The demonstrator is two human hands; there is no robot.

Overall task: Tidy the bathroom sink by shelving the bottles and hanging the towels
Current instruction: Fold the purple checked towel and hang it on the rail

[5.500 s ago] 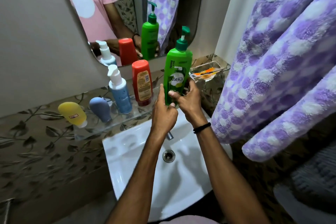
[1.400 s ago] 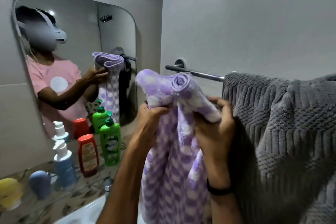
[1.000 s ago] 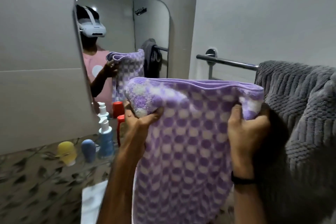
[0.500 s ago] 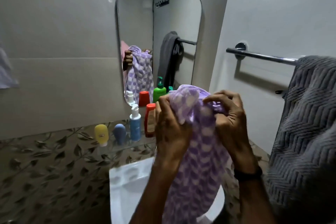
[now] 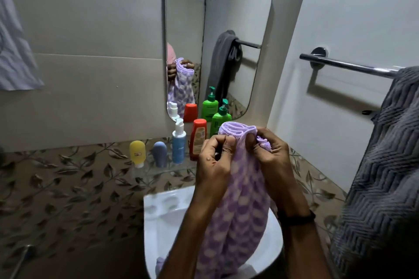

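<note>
Both hands are up in front, close together, over the white sink [image 5: 163, 217]. The left hand [image 5: 214, 158] pinches the top edge of the purple towel [image 5: 240, 222] with curled fingers. The right hand [image 5: 269, 154] pinches the same edge just beside it, and its fingers are curled tight too. The top of the towel is bunched up between the two hands. The rest of it hangs straight down between the arms, in front of the sink. It is not on the rail [image 5: 347, 67]. The rail is on the right wall, far from the hands. A grey towel [image 5: 385, 165] hangs over the right end of the rail and drops down low. A black band [image 5: 297, 218] sits on the right wrist. On the far side, five bottles stand in a row on the shelf [image 5: 163, 170] under the mirror [image 5: 226, 18]. From the left they are a yellow bottle [image 5: 137, 152], a small blue bottle [image 5: 159, 153], a pump bottle [image 5: 179, 145], a red bottle [image 5: 198, 140] and a green bottle [image 5: 218, 120]. The towel top hides part of the green one. The mirror shows the hands, the purple towel and the grey towel. A blurry cloth [image 5: 13, 52] hangs at the far left.
</note>
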